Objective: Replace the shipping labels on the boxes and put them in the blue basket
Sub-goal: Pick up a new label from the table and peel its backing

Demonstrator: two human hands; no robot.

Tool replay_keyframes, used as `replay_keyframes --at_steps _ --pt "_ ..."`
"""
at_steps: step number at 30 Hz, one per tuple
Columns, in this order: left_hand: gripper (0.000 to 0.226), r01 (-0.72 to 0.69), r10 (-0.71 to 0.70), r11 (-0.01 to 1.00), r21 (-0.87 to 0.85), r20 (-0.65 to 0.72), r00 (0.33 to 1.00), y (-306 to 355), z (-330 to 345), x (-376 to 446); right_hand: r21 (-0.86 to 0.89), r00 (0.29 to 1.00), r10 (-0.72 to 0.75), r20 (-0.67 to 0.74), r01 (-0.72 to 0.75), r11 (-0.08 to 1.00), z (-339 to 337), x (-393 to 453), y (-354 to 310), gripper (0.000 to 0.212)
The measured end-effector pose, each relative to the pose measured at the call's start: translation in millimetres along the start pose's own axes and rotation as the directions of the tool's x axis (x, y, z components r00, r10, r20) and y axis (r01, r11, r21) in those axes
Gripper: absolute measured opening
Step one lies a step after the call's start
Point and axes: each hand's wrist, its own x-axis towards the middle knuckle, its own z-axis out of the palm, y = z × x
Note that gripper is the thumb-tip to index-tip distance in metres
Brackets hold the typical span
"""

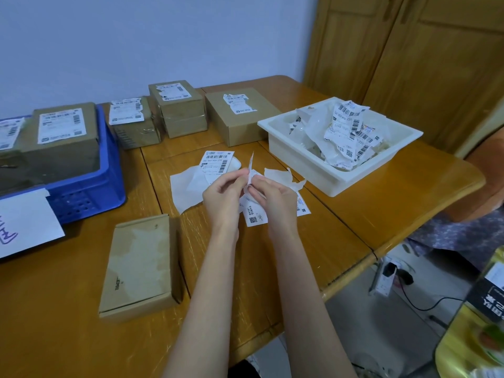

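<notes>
Above the surface (381,203), left hand (222,199) and right hand (274,199) each pinch the new label (252,211): thin, limp, tear-prone, best peeled from a corner; bare box (139,266) lies near-left

The blue basket (109,170) is running off the left of the frame, its far side lost; a white sheet (24,222) at lower left is being cut by the edge, its purple writing unreadable; the left hand (222,197) and right hand (275,197) are covering much of the label (255,214); its print is too small to read; the yellow package (474,336) at lower right is blurring and leaving the frame.
</notes>
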Motion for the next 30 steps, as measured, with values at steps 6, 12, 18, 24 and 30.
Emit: replay_keyframes --at_steps 6,12,18,24,30 --pt "0.014 -0.002 0.002 1.000 0.002 0.016 1.000 1.6 -0.5 -2.3 -0.112 0.995 -0.102 -0.013 0.100 0.989 3.0 1.2 5.7 0.006" --pt "0.011 -0.068 0.060 0.991 0.119 0.067 0.996 -0.4 -2.1 -1.7 -0.240 0.975 -0.217 -0.038 0.201 0.950 5.3 5.6 7.6 0.033" --pt "0.009 -0.116 0.123 0.973 0.199 -0.022 0.992 -0.3 -0.3 0.3 -0.121 0.995 -0.073 -0.061 0.066 0.991 2.6 3.4 -1.9 0.019" --pt "0.007 0.021 -0.003 0.996 0.088 -0.203 0.979 0.2 -3.3 9.5 0.159 0.985 0.104 -0.135 -0.082 0.984 -5.3 7.9 -9.2 0.015" --pt "0.016 0.163 -0.218 0.964 -0.209 -0.277 0.936 15.6 -9.2 19.8 0.278 0.945 0.247 -0.214 -0.183 0.943 -21.6 10.3 -10.0 0.020"
